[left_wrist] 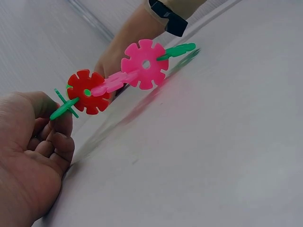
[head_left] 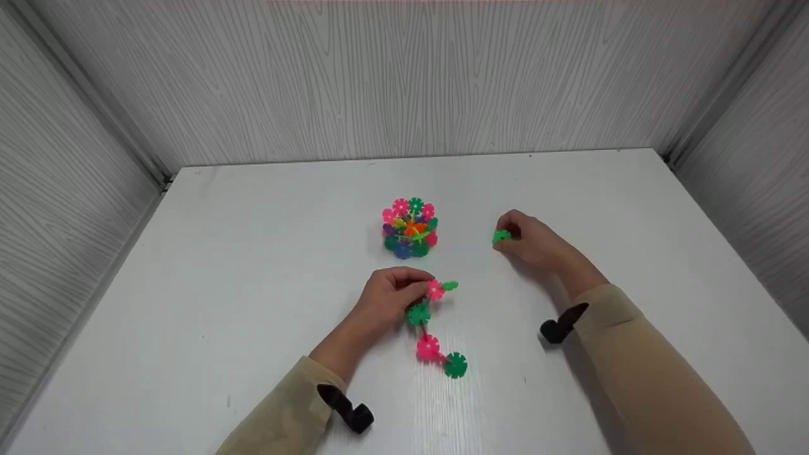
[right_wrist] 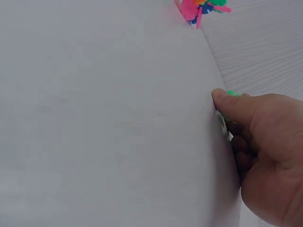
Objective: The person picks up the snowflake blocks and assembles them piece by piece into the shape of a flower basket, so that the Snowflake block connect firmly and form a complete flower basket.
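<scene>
My left hand [head_left: 387, 298] pinches one end of a chain of slotted plastic snowflake discs [head_left: 428, 346]. The chain runs down toward me, mostly pink and green. Seen from the left wrist, the thumb and fingers of the left hand [left_wrist: 31, 156] hold a green disc, with red and pink discs [left_wrist: 135, 68] extending beyond it. To the right, my right hand [head_left: 537, 245] pinches a light green snowflake disc [head_left: 500, 236] between thumb and fingers, close to the tabletop. In the right wrist view the right hand [right_wrist: 274, 132] mostly hides that disc.
A round multicoloured cluster of joined snowflake discs [head_left: 404, 246] stands on the white table [head_left: 253, 253], beyond the left hand. Grey wood-grain panels [head_left: 404, 82] wall the table at the back and sides. A black strap device sits on each sleeve cuff.
</scene>
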Action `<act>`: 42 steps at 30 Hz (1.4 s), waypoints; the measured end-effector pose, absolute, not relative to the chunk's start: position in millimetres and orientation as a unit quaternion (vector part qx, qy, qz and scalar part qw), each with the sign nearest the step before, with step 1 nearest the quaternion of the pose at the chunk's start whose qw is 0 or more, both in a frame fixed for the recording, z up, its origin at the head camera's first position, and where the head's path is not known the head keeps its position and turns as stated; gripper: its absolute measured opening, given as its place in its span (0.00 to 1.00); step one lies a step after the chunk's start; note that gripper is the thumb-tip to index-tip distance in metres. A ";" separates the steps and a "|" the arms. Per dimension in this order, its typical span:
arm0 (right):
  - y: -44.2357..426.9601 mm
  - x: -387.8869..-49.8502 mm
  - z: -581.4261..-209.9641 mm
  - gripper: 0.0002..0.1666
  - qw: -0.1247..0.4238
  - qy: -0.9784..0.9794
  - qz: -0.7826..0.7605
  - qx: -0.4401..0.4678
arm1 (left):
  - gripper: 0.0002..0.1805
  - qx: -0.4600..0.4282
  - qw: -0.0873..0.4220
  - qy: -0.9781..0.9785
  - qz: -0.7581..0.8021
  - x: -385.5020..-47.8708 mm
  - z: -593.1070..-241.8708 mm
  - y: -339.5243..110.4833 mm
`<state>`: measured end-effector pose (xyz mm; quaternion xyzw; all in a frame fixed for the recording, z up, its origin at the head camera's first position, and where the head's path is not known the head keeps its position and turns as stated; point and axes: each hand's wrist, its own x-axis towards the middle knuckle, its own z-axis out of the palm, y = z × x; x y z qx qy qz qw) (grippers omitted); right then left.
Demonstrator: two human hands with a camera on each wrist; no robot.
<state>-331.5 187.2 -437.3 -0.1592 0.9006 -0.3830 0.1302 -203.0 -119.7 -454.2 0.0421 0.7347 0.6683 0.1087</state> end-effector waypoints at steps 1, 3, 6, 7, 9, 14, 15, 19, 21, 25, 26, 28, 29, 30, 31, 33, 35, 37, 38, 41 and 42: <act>186.7 -328.4 -437.4 0.17 0.129 0.899 -0.389 -0.156 | 0.11 0.042 0.109 0.734 0.669 -203.2 -454.1 -119.9; 184.8 -322.3 -438.8 0.17 0.128 0.892 -0.409 -0.143 | 0.12 0.044 0.108 0.734 0.669 -203.4 -453.9 -120.3; 180.5 -312.1 -441.9 0.16 0.122 0.878 -0.443 -0.135 | 0.12 0.044 0.108 0.735 0.667 -202.8 -453.4 -120.9; 178.8 -308.5 -442.8 0.15 0.122 0.871 -0.456 -0.137 | 0.12 0.044 0.108 0.736 0.667 -202.7 -453.2 -121.0; 175.4 -301.1 -443.9 0.12 0.123 0.857 -0.478 -0.146 | 0.11 0.043 0.108 0.738 0.665 -202.4 -453.0 -120.8; 168.7 -285.1 -443.6 0.11 0.144 0.818 -0.523 -0.193 | 0.12 0.042 0.113 0.740 0.662 -203.8 -453.5 -118.9; 167.5 -283.1 -443.6 0.11 0.149 0.811 -0.528 -0.202 | 0.12 0.043 0.114 0.739 0.663 -204.1 -453.6 -118.6; 163.2 -275.8 -442.6 0.12 0.166 0.797 -0.532 -0.233 | 0.13 0.044 0.110 0.731 0.672 -204.2 -452.6 -117.8; 161.2 -273.6 -443.0 0.11 0.174 0.790 -0.536 -0.241 | 0.13 0.043 0.106 0.727 0.677 -203.8 -452.1 -118.2; 155.9 -271.4 -444.3 0.11 0.189 0.778 -0.545 -0.248 | 0.14 0.038 0.092 0.721 0.685 -202.9 -452.9 -120.0; 154.4 -271.1 -444.5 0.11 0.192 0.777 -0.546 -0.247 | 0.14 0.037 0.089 0.721 0.686 -202.7 -453.6 -120.5; 151.8 -270.5 -444.4 0.11 0.197 0.780 -0.539 -0.249 | 0.14 0.036 0.081 0.722 0.686 -202.3 -454.0 -120.9; 151.0 -270.1 -444.2 0.11 0.199 0.781 -0.537 -0.248 | 0.13 0.035 0.078 0.724 0.684 -202.3 -454.3 -120.9; 150.3 -269.8 -444.0 0.11 0.201 0.782 -0.535 -0.248 | 0.13 0.035 0.075 0.726 0.683 -202.4 -454.8 -121.0; 150.0 -269.7 -444.0 0.11 0.202 0.783 -0.533 -0.249 | 0.13 0.034 0.073 0.728 0.680 -202.4 -455.0 -121.0; 149.7 -269.8 -444.2 0.11 0.205 0.784 -0.531 -0.248 | 0.13 0.032 0.073 0.731 0.678 -202.4 -455.4 -120.8; 149.9 -270.1 -445.0 0.11 0.205 0.784 -0.531 -0.248 | 0.13 0.031 0.075 0.732 0.676 -202.5 -455.8 -120.8; 149.7 -270.2 -445.0 0.11 0.201 0.786 -0.529 -0.248 | 0.13 0.030 0.079 0.732 0.676 -202.0 -455.2 -120.7; 149.6 -270.1 -445.0 0.11 0.200 0.787 -0.528 -0.248 | 0.13 0.032 0.080 0.731 0.677 -201.9 -455.1 -120.7; 149.3 -269.2 -444.0 0.11 0.199 0.788 -0.527 -0.250 | 0.12 0.043 0.080 0.728 0.680 -202.2 -455.2 -120.4; 149.2 -268.8 -443.5 0.11 0.200 0.788 -0.527 -0.249 | 0.12 0.047 0.079 0.727 0.681 -202.5 -455.2 -120.3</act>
